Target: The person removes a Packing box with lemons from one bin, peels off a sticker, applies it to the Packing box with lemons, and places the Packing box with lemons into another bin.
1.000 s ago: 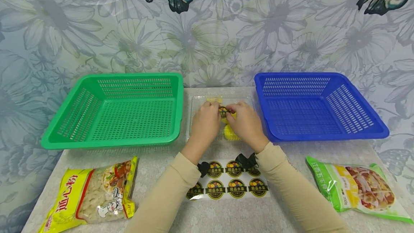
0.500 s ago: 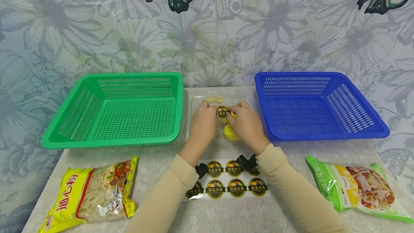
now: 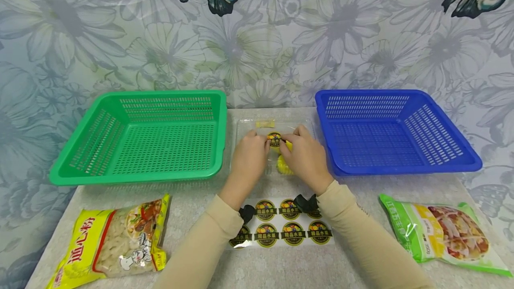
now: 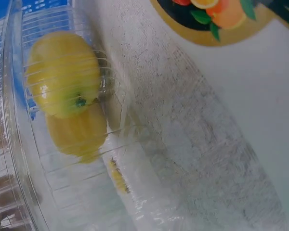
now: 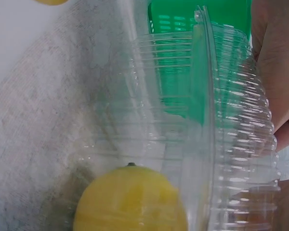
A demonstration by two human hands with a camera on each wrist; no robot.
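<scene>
In the head view, a round black-and-gold sticker (image 3: 275, 139) with a fruit picture is over the lid of a clear plastic clamshell box (image 3: 245, 125). My left hand (image 3: 250, 155) pinches its left edge, my right hand (image 3: 307, 157) its right edge. Whether the sticker's middle touches the lid cannot be seen. Inside the box lie yellow lemons, one lemon (image 3: 284, 165) near the front and others partly hidden by my right hand. Two lemons, an upper lemon (image 4: 62, 72) among them, show through the ribbed wall in the left wrist view; one lemon (image 5: 130, 202) shows in the right wrist view.
A sheet of stickers (image 3: 281, 242) lies before the box. A green basket (image 3: 138, 177) stands left, a blue basket (image 3: 401, 171) right. Front left is a yellow pasta bag (image 3: 112, 240); front right is a green-and-white food bag (image 3: 445, 233). A yellow strip (image 3: 265, 124) shows at the box's back.
My left hand has shifted slightly left and toward me, showing more of the sticker. The right hand has stayed nearly in place at the sticker's right edge.
</scene>
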